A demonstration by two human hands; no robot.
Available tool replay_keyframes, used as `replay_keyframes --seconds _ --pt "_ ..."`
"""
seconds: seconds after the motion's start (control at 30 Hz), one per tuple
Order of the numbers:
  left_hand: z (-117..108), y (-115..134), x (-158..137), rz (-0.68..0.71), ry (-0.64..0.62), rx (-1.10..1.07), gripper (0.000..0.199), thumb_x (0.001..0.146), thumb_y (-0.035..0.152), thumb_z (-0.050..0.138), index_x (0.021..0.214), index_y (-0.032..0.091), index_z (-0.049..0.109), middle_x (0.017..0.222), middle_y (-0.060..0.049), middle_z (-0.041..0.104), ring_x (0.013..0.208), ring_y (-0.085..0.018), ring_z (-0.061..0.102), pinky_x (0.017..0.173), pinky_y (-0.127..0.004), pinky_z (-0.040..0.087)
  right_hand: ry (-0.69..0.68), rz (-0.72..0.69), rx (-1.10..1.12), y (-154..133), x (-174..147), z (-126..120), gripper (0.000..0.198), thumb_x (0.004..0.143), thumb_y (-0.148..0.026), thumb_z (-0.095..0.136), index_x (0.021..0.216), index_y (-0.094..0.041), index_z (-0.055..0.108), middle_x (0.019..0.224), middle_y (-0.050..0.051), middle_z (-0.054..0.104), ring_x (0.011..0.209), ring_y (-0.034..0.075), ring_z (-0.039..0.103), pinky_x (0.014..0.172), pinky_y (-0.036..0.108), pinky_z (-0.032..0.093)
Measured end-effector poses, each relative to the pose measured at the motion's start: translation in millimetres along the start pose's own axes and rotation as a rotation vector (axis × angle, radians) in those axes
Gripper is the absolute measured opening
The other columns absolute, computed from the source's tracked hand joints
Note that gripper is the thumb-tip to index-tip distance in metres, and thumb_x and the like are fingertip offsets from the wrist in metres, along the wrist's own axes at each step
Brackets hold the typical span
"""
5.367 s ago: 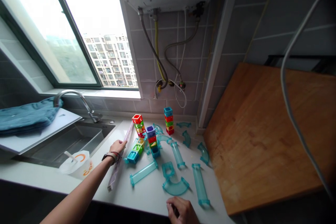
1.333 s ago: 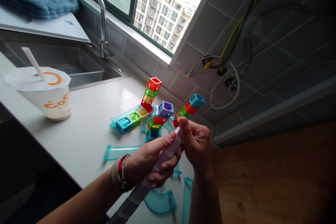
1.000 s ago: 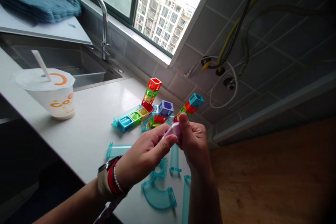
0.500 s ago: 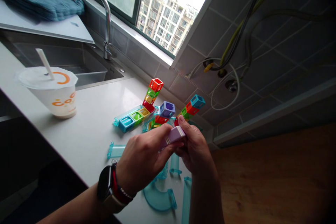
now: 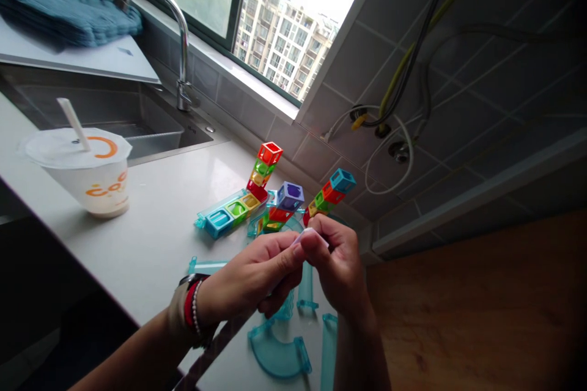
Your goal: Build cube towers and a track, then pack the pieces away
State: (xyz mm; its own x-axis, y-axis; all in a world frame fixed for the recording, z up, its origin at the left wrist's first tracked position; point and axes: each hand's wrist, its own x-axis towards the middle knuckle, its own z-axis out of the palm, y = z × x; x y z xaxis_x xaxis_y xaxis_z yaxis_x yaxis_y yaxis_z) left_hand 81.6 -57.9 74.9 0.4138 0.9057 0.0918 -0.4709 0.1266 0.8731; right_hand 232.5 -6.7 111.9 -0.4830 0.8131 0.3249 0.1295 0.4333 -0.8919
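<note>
My left hand point(image 5: 250, 278) and my right hand point(image 5: 337, 263) meet over the white counter point(image 5: 151, 238), both gripping a long pale purple box point(image 5: 310, 234). Only its top end shows between the fingertips; its lower length runs down under my left wrist toward the picture's bottom edge. Behind the hands stand three short towers of coloured cubes: a red-topped tower point(image 5: 263, 170), a purple-topped tower point(image 5: 285, 201) and a blue-topped tower point(image 5: 331, 189). A row of cubes in a teal track point(image 5: 227, 212) lies flat. Teal track pieces, curved point(image 5: 279, 354) and straight point(image 5: 305, 284), lie below the hands.
A lidded paper cup with a straw point(image 5: 87, 171) stands at the counter's left. Behind it are a sink point(image 5: 114, 119) with a tap point(image 5: 177, 43) and a blue cloth point(image 5: 59, 6) on a board. A wooden board point(image 5: 477, 311) fills the right. Hoses point(image 5: 389, 116) hang on the tiled wall.
My left hand picked the purple box off the counter and brought it to my right hand. In the last second both hands have turned it, and less of its end shows.
</note>
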Motion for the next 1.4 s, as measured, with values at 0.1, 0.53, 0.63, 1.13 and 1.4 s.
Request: replay_keyframes --seconds 0.1,0.53,0.63,1.13,1.4 --pt "-3.9 -1.5 1.9 -0.041 -0.043 -0.046 0.039 0.094 0.056 0.067 0.094 0.018 0.055 0.061 0.006 0.053 0.041 -0.004 0.044 0.041 -0.014 0.038 0.068 0.030 -0.010 0.7 2.5 -2.4 0.053 0.095 -0.055 0.065 0.060 -0.020 0.046 0.057 -0.005 0.040 0.055 0.010 0.034 0.052 0.026 0.027" --pt "8.3 -1.8 1.4 0.043 0.152 0.234 0.029 0.097 0.046 0.063 0.098 0.017 0.063 0.078 0.000 0.065 0.041 -0.004 0.048 0.038 -0.015 0.035 0.191 0.025 -0.115 6.7 8.0 -7.7 0.053 0.089 -0.053 0.071 0.058 -0.022 0.041 0.058 -0.007 0.033 0.056 0.010 0.029 0.052 0.025 0.028" --pt "10.4 -1.7 0.7 0.085 0.230 0.350 0.024 0.097 0.040 0.063 0.094 0.016 0.065 0.074 0.001 0.063 0.043 -0.006 0.045 0.040 -0.017 0.033 0.236 -0.007 -0.260 4.5 6.3 -3.9 0.054 0.089 -0.051 0.071 0.058 -0.022 0.037 0.058 -0.007 0.032 0.056 0.010 0.029 0.051 0.025 0.026" --pt "9.8 -6.2 3.0 0.249 0.523 0.658 0.025 0.090 0.035 0.071 0.111 0.020 0.069 0.086 -0.002 0.071 0.063 -0.015 0.058 0.054 -0.022 0.039 0.244 -0.029 -0.482 8.8 8.7 0.9 0.038 0.094 -0.051 0.066 0.072 -0.020 0.062 0.063 -0.004 0.052 0.060 0.014 0.047 0.058 0.026 0.033" --pt "7.4 -16.5 4.2 0.153 0.522 0.920 0.029 0.103 0.045 0.050 0.091 0.022 0.062 0.075 -0.004 0.066 0.063 -0.020 0.055 0.064 -0.030 0.035 0.183 0.118 -0.487 15.3 11.9 -3.8 0.043 0.096 -0.051 0.056 0.066 -0.022 0.053 0.058 -0.005 0.050 0.055 0.014 0.045 0.054 0.025 0.030"
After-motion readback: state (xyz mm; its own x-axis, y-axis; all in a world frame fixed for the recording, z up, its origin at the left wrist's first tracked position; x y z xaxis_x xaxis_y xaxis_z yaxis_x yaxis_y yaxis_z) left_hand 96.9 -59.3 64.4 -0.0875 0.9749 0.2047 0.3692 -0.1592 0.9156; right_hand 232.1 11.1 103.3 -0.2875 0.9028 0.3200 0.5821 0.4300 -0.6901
